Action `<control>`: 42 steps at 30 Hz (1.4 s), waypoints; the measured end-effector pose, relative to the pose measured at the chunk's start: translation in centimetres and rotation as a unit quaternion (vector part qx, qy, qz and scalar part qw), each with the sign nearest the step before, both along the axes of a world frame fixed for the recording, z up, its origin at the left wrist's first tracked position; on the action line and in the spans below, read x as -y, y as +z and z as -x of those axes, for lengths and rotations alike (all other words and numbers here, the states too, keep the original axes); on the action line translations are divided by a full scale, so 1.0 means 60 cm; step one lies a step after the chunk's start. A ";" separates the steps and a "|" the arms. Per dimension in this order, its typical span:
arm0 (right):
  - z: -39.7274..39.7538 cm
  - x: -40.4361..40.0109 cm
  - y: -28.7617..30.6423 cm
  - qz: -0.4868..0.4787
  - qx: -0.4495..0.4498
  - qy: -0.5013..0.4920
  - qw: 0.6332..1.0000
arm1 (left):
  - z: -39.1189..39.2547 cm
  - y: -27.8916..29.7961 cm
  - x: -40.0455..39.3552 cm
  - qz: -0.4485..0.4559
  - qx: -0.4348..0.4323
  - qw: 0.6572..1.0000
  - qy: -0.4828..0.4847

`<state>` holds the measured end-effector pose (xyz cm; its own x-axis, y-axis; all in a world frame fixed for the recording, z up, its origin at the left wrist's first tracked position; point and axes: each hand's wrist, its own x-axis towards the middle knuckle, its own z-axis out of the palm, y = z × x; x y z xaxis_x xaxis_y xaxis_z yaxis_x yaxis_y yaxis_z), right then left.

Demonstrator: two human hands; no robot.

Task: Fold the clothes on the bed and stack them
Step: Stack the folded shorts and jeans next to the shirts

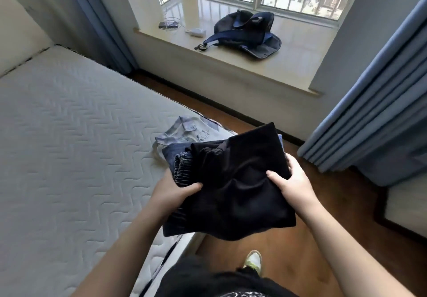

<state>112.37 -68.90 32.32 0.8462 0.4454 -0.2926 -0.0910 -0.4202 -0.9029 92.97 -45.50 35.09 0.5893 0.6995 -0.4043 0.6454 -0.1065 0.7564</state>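
A folded black garment (240, 181) lies on top of folded blue jeans (175, 160), both lifted over the corner of the bed (69, 135). My left hand (171, 192) grips the left side of this stack, thumb on top and fingers underneath. My right hand (293, 181) grips the right edge of the black garment, thumb pressed into the cloth. Behind the stack, a light blue shirt (187, 130) with a small printed figure lies on the mattress near the bed's corner.
The bed has a bare white quilted mattress. A wooden floor (277, 239) runs to the right of the bed. A window ledge (231, 61) holds a dark blue backpack (249, 33), a phone and a charger. Blue curtains (369, 123) hang at right.
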 end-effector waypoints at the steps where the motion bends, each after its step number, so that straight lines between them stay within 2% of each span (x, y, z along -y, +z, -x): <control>1: -0.020 -0.013 0.002 -0.002 0.002 0.021 1.000 | -0.009 0.002 -0.004 0.000 0.000 1.000 0.015; 9: -0.120 -0.170 -0.015 -0.007 -0.032 0.149 0.988 | -0.035 -0.014 -0.087 0.001 0.022 0.991 0.134; 12: -0.151 -0.245 -0.018 0.001 -0.022 0.194 0.981 | -0.036 -0.036 -0.125 0.037 0.042 0.982 0.183; 15: -0.184 -0.312 -0.002 0.014 -0.003 0.225 0.974 | -0.050 -0.044 -0.160 0.061 0.064 0.972 0.218; 23: -0.250 -0.454 -0.003 0.007 -0.015 0.256 0.967 | -0.091 -0.049 -0.259 0.055 0.072 0.953 0.288; 34: -0.373 -0.670 -0.044 0.013 -0.014 0.382 0.924 | -0.180 -0.076 -0.353 0.047 0.080 0.923 0.374; 42: -0.484 -0.802 -0.081 0.029 -0.029 0.454 0.890 | -0.292 -0.117 -0.411 0.050 0.060 0.884 0.461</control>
<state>141.43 -20.77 27.47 0.1272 0.9208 -0.3687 0.2643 -0.3897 -0.8822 110.48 -20.85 28.06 -0.1709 0.8685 -0.4654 0.3373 0.4954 0.8005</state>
